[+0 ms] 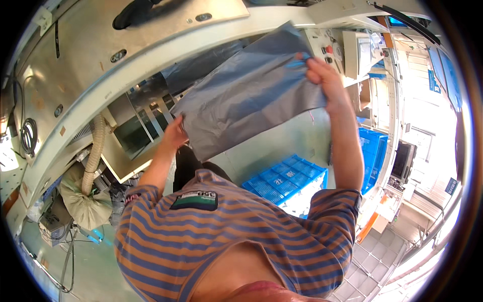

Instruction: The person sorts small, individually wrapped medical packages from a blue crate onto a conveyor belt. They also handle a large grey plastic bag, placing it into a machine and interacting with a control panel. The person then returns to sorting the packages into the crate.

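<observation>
A large grey, slightly shiny plastic sheet [251, 95] is stretched out in front of me, wrinkled along its middle. It may be a flat bag; I cannot tell. My left hand [175, 133] pinches its edge at the near left. My right hand [324, 75] grips it at the far right, higher up, and a bit of blue shows by the fingertips. Behind the sheet, darker shiny film [206, 63] lies in the machine opening and is partly covered by it.
A pale machine frame [151, 65] arches across the far side. Beside it on the left are a ribbed hose [94, 156] and a cloth bag [83, 201]. Blue crates [287, 178] stand on the floor at my right, with another blue crate [372, 156] farther right. A control panel [322, 45] has a red button.
</observation>
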Demonstrator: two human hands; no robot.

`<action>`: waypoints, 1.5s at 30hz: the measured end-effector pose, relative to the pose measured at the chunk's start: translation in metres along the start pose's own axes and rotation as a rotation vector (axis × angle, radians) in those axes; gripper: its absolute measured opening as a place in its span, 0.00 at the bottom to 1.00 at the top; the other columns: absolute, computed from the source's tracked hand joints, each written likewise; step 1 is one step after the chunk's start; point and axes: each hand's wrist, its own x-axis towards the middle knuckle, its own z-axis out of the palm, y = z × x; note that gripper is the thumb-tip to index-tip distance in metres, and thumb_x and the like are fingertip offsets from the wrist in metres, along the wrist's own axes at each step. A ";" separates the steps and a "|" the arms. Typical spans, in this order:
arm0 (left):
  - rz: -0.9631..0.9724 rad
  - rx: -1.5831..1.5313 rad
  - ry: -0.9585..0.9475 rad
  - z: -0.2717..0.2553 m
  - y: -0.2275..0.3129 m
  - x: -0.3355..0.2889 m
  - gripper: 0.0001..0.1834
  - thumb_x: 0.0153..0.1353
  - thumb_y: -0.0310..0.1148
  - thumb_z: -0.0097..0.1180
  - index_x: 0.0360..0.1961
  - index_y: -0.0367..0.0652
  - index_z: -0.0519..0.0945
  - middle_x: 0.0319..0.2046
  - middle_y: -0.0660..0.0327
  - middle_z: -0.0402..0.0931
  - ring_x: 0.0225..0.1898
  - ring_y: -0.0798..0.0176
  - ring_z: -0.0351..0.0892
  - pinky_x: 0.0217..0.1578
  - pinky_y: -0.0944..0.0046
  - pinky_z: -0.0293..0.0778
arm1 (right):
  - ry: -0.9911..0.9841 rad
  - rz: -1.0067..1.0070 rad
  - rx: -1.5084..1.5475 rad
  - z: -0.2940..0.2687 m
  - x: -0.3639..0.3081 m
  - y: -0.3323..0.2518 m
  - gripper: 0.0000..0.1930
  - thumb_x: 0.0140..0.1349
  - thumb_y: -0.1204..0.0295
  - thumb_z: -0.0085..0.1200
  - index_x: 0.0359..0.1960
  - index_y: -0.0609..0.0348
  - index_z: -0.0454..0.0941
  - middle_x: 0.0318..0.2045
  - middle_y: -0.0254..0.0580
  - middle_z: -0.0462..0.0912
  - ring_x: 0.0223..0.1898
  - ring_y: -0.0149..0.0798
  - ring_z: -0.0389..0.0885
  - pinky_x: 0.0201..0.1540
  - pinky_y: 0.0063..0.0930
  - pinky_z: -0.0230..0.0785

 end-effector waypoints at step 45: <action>0.756 0.770 0.474 -0.018 0.132 0.137 0.20 0.54 0.32 0.58 0.48 0.38 0.70 0.45 0.59 0.72 0.44 0.63 0.71 0.45 0.63 0.68 | 0.513 -0.142 -0.875 -0.036 0.301 0.147 0.19 0.51 0.53 0.51 0.38 0.52 0.79 0.37 0.47 0.79 0.41 0.49 0.76 0.46 0.35 0.68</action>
